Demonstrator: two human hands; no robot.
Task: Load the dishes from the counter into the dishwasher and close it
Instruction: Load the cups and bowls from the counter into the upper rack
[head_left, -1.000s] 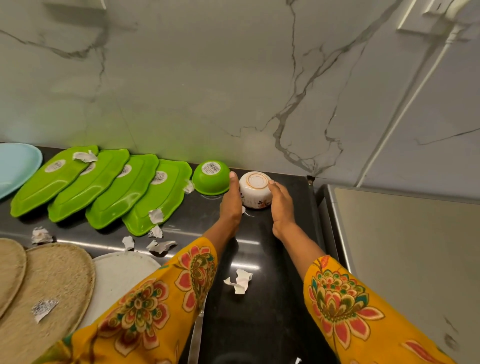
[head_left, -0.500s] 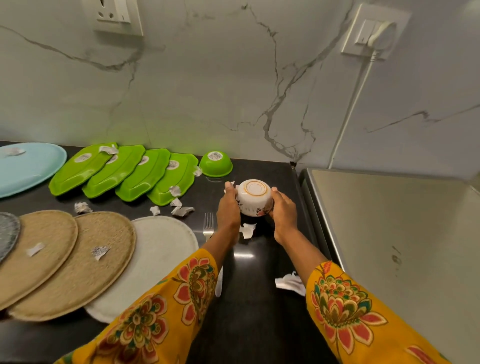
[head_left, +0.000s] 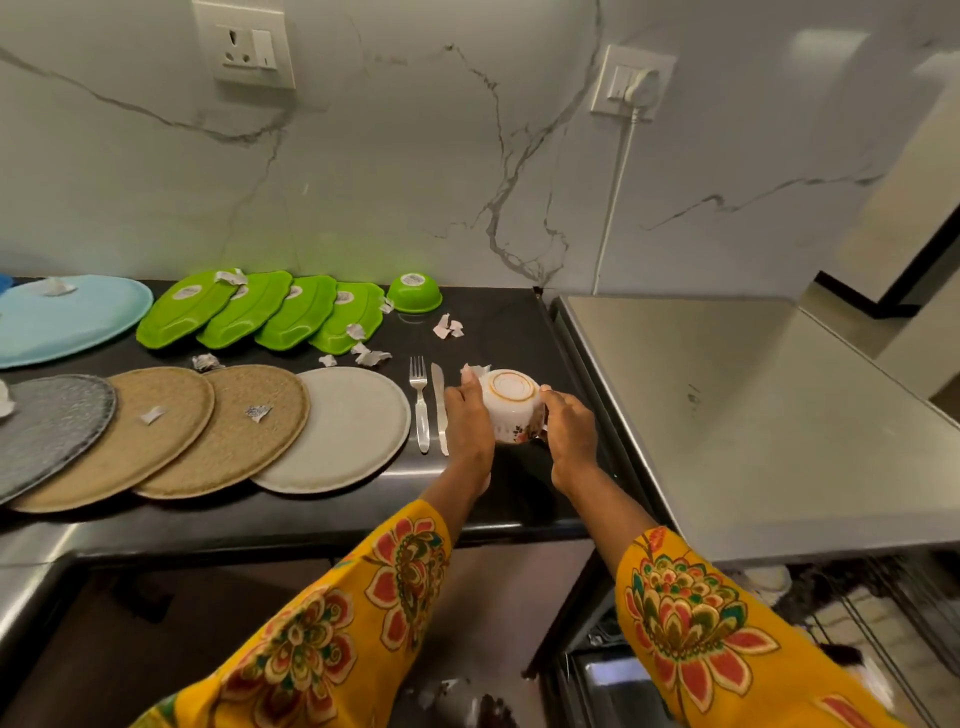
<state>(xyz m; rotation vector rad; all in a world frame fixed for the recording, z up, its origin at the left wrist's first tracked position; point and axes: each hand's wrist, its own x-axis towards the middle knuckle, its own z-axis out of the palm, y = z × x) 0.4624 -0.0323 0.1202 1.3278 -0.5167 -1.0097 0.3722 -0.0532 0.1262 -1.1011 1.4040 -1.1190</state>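
Both hands cup upturned white cup (head_left: 511, 402) | left hand (head_left: 467, 418) | right hand (head_left: 569, 428) | above black counter (head_left: 498, 332)

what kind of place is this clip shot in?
Most likely a home kitchen. A black counter runs under a marble-look backsplash with a wall socket, green plates and a fork lie on it, and a wire dishwasher rack shows at lower right.

The blue plate (head_left: 67, 319) is cut off at the left edge; the dishwasher rack (head_left: 878, 613) is blurred.
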